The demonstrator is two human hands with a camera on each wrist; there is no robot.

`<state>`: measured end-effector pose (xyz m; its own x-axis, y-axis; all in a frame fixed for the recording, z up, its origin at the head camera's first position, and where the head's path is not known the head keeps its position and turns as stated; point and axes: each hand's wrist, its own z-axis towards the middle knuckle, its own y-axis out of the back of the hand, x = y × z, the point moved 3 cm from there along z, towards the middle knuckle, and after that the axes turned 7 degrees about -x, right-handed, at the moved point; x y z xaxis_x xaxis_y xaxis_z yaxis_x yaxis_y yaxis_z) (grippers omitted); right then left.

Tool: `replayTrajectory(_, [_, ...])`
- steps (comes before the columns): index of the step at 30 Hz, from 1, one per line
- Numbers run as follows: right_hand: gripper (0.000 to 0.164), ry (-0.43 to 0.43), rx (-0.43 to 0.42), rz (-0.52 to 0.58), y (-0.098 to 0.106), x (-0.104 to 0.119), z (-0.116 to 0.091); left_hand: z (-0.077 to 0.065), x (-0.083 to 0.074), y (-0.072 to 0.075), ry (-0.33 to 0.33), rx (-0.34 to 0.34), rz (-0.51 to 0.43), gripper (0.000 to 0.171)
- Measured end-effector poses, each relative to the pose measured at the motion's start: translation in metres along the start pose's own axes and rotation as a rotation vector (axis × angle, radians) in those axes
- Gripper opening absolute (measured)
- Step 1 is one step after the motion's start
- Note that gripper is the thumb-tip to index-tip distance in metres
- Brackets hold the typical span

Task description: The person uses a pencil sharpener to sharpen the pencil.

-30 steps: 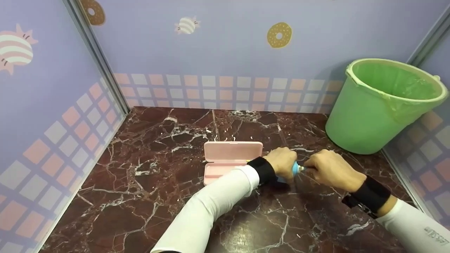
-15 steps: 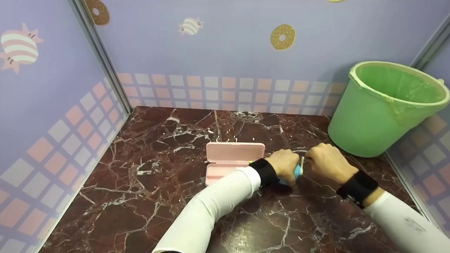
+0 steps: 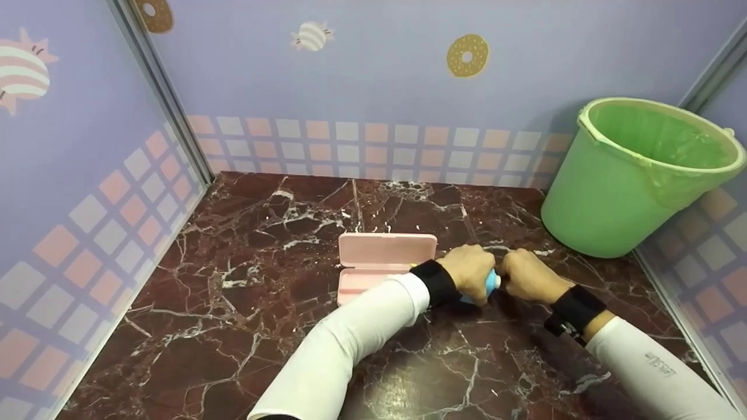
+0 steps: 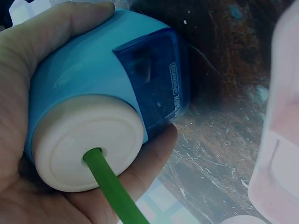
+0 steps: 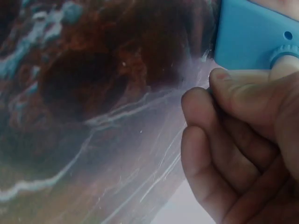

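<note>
In the left wrist view a blue hand-crank pencil sharpener (image 4: pixel 79 70) with a cream round front and a dark-blue see-through shavings drawer (image 4: pixel 156 79) is gripped by my left hand (image 4: pixel 14 102). A green pencil (image 4: pixel 112 186) sticks out of the hole in that front. My right hand (image 3: pixel 534 277) is on the sharpener's crank side, thumb and forefinger pinching the end of its pale crank (image 5: pixel 284 67); the knob is hidden by the fingers. Just left of my left hand (image 3: pixel 467 271) in the head view lies an open pink pencil case (image 3: pixel 388 251), partly covered by the left forearm.
A green bucket (image 3: pixel 607 204) with a liner stands at the back right. Small white scraps (image 3: pixel 376 227) are scattered on the dark marbled tabletop (image 3: pixel 233 326) behind the case. Patterned walls (image 3: pixel 373 87) enclose the back and both sides.
My right hand has circled with the crank, rising by half a second ago, then lowering and shifting slightly left. My left hand keeps its grip on the pencil sharpener in about the same place.
</note>
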<state>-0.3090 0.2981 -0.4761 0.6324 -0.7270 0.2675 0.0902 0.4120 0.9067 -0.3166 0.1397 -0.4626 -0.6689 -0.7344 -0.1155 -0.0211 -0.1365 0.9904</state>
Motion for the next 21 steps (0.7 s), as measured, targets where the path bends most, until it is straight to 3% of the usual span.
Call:
replayTrajectory(10, [0.043, 0.001, 0.034, -0.007, -0.003, 0.001, -0.003, 0.000, -0.002, 0.000, 0.019, -0.002, 0.052, 0.041])
replayTrajectory(21, [0.048, 0.074, -0.020, 0.015, -0.007, 0.007, -0.017, -0.002, -0.001, 0.001, 0.008, -0.015, 0.036, 0.039])
